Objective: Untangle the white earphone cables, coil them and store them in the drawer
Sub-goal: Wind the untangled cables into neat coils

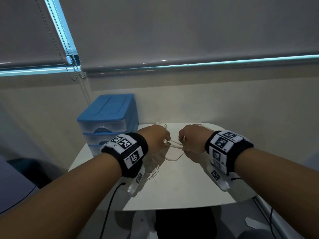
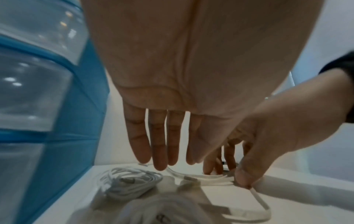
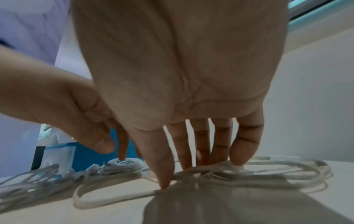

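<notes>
A white earphone cable [image 1: 174, 158] lies in loose loops on the white table [image 1: 181, 190] between my hands. My right hand [image 3: 201, 171] presses straight fingers and thumb onto the crossing of those loops [image 3: 268, 174]. My left hand [image 2: 172, 159] hovers with straight fingers, tips just above a strand [image 2: 184, 175]; whether they touch it is unclear. A coiled earphone bundle [image 2: 130, 181] lies beside the blue drawer unit [image 1: 107, 121], whose drawers are closed. Another tangled bundle [image 3: 28, 181] lies under my left wrist.
The drawer unit stands at the table's back left corner against the wall. A beaded blind chain [image 1: 72, 66] hangs behind it. Black leads [image 1: 110, 200] run from my wristbands over the table's front edge [image 1: 172, 208]. A dark seat [image 1: 184, 223] sits below.
</notes>
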### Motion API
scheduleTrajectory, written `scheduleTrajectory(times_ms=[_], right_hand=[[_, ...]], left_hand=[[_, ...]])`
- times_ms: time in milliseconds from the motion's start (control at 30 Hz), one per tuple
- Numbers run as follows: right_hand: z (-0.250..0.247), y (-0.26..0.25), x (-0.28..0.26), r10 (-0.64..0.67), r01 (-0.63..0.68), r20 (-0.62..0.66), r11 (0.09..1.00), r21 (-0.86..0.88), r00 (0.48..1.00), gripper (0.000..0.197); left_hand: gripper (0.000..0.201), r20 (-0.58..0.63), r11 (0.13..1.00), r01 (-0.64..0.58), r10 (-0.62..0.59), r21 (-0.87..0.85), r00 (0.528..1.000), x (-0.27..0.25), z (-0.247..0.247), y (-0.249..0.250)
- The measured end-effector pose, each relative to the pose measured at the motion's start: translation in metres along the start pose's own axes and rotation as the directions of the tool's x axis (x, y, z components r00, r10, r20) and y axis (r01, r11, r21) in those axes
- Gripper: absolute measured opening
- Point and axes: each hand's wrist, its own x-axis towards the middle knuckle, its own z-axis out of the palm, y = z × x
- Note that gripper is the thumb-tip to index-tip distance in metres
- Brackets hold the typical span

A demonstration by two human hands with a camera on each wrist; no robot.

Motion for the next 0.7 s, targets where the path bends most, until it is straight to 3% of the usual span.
scheduleTrajectory(times_ms=[100,233,333,433,533,700], right_hand=[[-0.002,-0.004,0.001,0.017,-0.018,-0.019,0.999,-0.047,1.000,0.015],[0.001,-0.001,-0.001,0.031,-0.033,-0.028,0.997,-0.063,0.999,0.010],[0.000,0.008,-0.005,0.004,-0.004,0.012,0.999,0.042,1.000,0.017],[-0.002,0.017,-0.013,-0.053,0.055,-0.016,0.985,0.163,0.998,0.010],[-0.010,0.028,-0.019,-0.065,0.081,-0.057,0.938,0.338,0.996,0.007],[-0.023,0.048,-0.030,-0.032,0.075,-0.097,0.870,0.487,0.995,0.014]], left_hand=[[0.041,0.082,0.998,-0.016,0.010,0.068,0.997,0.013,-0.002,0.012],[0.039,0.081,0.987,-0.041,0.028,0.158,0.996,0.026,-0.002,0.026],[0.033,0.129,0.976,-0.064,0.037,0.210,0.991,0.034,-0.002,0.030],[0.027,0.168,0.969,-0.073,0.033,0.237,0.985,0.039,-0.004,0.030],[0.013,0.116,0.964,-0.086,0.058,0.252,0.992,0.042,-0.004,0.028],[0.019,0.019,0.974,-0.096,0.094,0.203,0.995,0.043,-0.017,0.026]])
